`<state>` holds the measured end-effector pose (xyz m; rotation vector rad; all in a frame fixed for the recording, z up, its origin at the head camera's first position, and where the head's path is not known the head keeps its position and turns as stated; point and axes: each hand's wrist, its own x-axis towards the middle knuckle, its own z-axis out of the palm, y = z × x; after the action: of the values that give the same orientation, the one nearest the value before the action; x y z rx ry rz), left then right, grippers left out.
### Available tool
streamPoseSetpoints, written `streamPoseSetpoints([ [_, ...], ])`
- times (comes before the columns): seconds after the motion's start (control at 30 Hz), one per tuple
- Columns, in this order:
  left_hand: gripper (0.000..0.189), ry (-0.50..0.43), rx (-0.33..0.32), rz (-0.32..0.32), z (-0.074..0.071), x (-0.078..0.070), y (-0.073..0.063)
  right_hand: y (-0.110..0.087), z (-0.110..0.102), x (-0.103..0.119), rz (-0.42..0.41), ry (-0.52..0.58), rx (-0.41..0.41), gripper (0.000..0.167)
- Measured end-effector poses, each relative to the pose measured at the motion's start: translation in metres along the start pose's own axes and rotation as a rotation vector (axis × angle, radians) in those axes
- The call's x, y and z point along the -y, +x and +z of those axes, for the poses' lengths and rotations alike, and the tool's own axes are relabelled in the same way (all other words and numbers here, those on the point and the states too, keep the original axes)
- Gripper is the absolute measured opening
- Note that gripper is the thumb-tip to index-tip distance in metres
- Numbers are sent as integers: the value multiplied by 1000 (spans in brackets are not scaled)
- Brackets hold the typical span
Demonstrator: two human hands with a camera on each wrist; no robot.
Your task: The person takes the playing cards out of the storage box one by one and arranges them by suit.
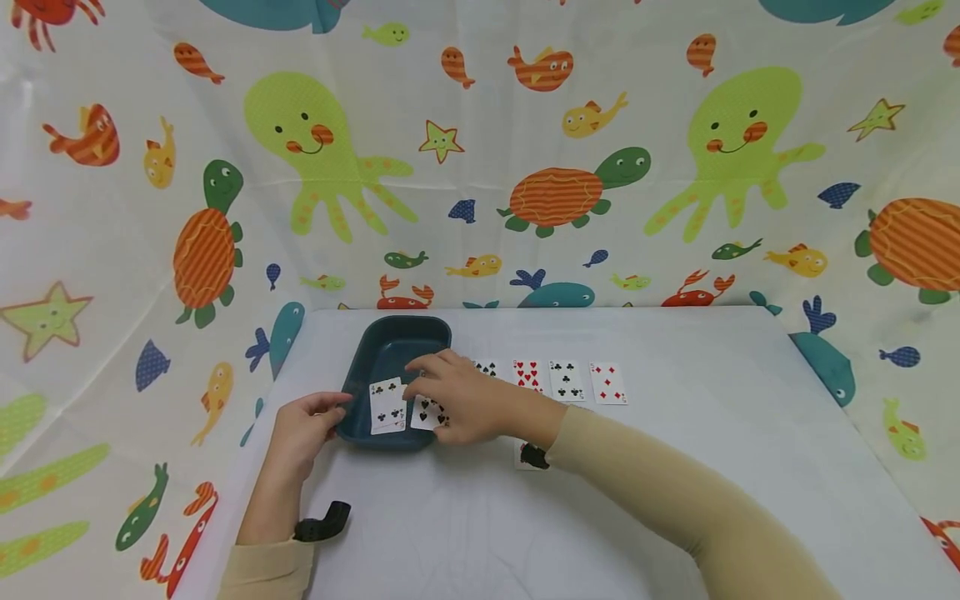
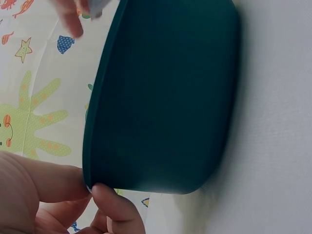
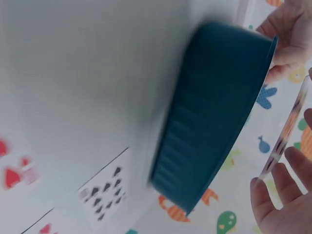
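Note:
A dark teal plastic tray [image 1: 390, 443] stands on the white table. At its left rim, my left hand [image 1: 303, 429] pinches the edge between thumb and fingers, as the left wrist view also shows [image 2: 63, 195]. Over the tray's right side reaches my right hand [image 1: 468, 396], holding a black-suited playing card [image 1: 427, 414] by its edges. The right wrist view has this card [image 3: 285, 131] nearly edge-on, above the rim, between the fingertips. Beside it, a clubs card [image 1: 387, 404] overlaps the tray's inside, with another card's edge showing beneath it.
Right of the tray runs a row of face-up cards: a black one [image 1: 486, 367] partly behind my right hand, hearts [image 1: 527, 375], clubs [image 1: 566, 381] and diamonds [image 1: 608, 383]. Another card [image 1: 523, 458] lies nearer, partly covered by my right wrist. A sea-animal cloth [image 1: 480, 108] hangs behind the table.

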<state>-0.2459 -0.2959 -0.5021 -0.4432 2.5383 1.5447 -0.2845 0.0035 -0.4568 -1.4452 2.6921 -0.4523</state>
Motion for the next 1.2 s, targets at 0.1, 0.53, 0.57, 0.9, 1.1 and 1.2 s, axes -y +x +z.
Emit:
streamPoseSetpoints([
  [0.1, 36, 3, 0, -1, 0, 0, 0, -16, -2, -2, -13, -4, -8, 59],
  [0.53, 35, 12, -3, 2, 0, -1, 0, -69, 14, -14, -50, -70, -49, 56],
  [0.57, 35, 12, -4, 2, 0, -1, 0, -71, 16, -15, -51, -74, -50, 56],
  [0.9, 34, 14, -15, -2, 0, -1, -1, -81, 40, -23, -76, -48, -14, 52],
  [1.1, 35, 15, -10, -4, 0, 0, -1, -79, 50, -21, -50, -38, 62, 53],
  [1.2, 35, 15, -7, -8, 0, 0, 0, -76, 51, -21, -18, -30, 87, 53],
])
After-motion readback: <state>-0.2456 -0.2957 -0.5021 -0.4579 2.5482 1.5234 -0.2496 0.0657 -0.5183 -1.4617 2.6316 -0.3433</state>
